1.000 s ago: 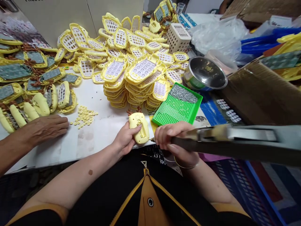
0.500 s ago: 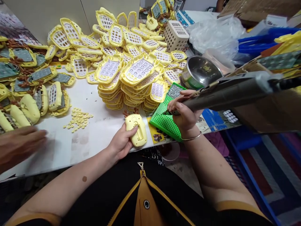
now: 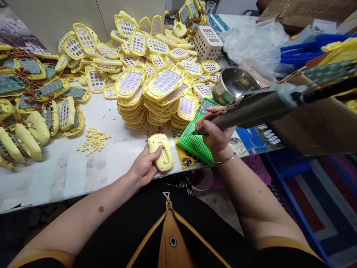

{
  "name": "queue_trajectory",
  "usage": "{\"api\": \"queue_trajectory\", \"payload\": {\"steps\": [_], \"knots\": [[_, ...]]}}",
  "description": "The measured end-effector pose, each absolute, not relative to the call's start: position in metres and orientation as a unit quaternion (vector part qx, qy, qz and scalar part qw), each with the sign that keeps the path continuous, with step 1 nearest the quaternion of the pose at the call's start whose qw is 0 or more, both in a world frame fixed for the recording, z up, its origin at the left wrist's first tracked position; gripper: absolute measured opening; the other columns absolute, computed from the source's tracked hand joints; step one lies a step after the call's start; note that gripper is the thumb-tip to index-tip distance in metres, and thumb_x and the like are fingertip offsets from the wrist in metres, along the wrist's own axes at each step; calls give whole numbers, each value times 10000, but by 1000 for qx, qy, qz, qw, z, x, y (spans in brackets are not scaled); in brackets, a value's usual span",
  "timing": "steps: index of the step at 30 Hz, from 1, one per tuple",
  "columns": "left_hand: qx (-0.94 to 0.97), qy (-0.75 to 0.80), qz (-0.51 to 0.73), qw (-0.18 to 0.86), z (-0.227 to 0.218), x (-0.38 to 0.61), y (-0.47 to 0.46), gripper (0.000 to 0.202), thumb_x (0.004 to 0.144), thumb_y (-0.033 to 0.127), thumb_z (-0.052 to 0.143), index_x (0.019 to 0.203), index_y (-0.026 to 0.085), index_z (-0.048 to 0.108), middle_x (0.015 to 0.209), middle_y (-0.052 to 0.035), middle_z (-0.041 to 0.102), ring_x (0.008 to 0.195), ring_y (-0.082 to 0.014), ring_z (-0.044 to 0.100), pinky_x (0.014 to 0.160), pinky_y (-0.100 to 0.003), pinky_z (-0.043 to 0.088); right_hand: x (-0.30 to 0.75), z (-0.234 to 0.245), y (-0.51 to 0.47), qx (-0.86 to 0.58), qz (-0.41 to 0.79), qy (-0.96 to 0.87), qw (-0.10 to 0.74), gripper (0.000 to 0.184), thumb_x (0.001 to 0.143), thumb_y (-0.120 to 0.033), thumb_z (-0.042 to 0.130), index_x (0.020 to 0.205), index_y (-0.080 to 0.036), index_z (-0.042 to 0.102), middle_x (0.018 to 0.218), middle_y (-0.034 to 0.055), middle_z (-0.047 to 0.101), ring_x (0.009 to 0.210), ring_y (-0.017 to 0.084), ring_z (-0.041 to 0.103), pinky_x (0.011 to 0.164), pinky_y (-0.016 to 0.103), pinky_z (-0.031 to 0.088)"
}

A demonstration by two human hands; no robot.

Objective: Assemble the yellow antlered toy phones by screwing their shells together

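My left hand [image 3: 143,165] is closed around a yellow toy phone body [image 3: 161,152] that lies back side up at the table's near edge. My right hand [image 3: 216,132] is wrapped round a grey powered screwdriver [image 3: 262,106], whose tip is down on the green screw tray [image 3: 195,143]. A patch of small silver screws [image 3: 205,108] lies in the tray's far end. The driver's body stretches out to the right across the view.
Stacks of yellow keypad shells [image 3: 156,89] fill the table behind the toy. Small yellow discs [image 3: 93,141] lie in a heap to the left, beside finished yellow pieces [image 3: 28,137]. A steel bowl [image 3: 237,83], a white perforated basket [image 3: 208,42], plastic bags and cardboard boxes [image 3: 315,123] crowd the right.
My right hand has carried the screwdriver from the toy up to the green tray. Another person's hand at the left has pulled away out of view. My left hand stays on the toy.
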State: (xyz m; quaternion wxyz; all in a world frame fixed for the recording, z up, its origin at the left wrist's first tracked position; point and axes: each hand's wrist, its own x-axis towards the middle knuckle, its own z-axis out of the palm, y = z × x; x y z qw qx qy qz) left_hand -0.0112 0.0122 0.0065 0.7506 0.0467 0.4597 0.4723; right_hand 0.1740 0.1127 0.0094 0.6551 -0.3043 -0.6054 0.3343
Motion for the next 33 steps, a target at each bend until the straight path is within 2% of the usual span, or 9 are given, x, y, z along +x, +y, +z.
{"api": "queue_trajectory", "payload": {"steps": [4,8,10,14,17,21,25,33], "knots": [[40,464,485,740,7,-8,10,355,825,105,654,1141,222,541,1069,-80,687,993,-243,679,936,-545,533,163,35,81,-255,350,-598,674,218,769,-356,679,960,-310,585,529,-70,472,415,131,462,448,312,420],[45,469,502,725,6,-3,8,327,830,113,651,1123,206,541,1037,-79,678,957,-244,679,941,-543,525,146,49,33,-155,464,-624,609,239,829,-246,626,1055,-315,591,560,-66,488,452,131,497,477,304,460],[50,470,510,719,5,-1,7,321,842,109,630,1132,200,528,1013,-78,677,924,-237,683,928,-508,535,139,47,15,-131,511,-625,575,297,840,-207,605,1116,-314,585,595,-54,502,497,140,527,493,308,477],[59,471,515,714,5,0,6,301,866,109,594,1147,180,515,963,-77,677,838,-199,679,871,-401,554,130,39,3,-117,542,-618,557,336,840,-183,594,1153,-303,589,615,-47,501,506,139,510,477,299,466],[62,473,516,712,5,0,5,300,856,121,611,1137,176,521,939,-74,677,817,-198,673,858,-390,553,128,35,6,-106,540,-622,557,352,832,-150,588,1158,-282,596,629,-41,517,497,133,497,477,301,464],[48,470,524,708,4,0,5,322,831,95,627,1123,184,523,911,-69,681,871,-226,686,912,-428,535,125,33,8,-90,520,-647,550,354,771,-89,589,1085,-251,616,633,-30,541,517,149,529,492,321,484],[32,465,530,708,3,0,6,313,821,60,622,1096,190,548,911,-59,690,878,-218,691,932,-416,529,121,32,9,-85,493,-687,526,334,715,-48,597,986,-244,606,618,-28,566,504,153,555,480,311,483],[34,474,504,721,7,-5,8,275,855,53,576,1096,181,538,878,-39,681,791,-166,671,852,-337,550,116,28,16,-83,584,-614,524,181,796,-126,600,933,-243,595,607,-41,534,496,122,515,499,283,474]]}}
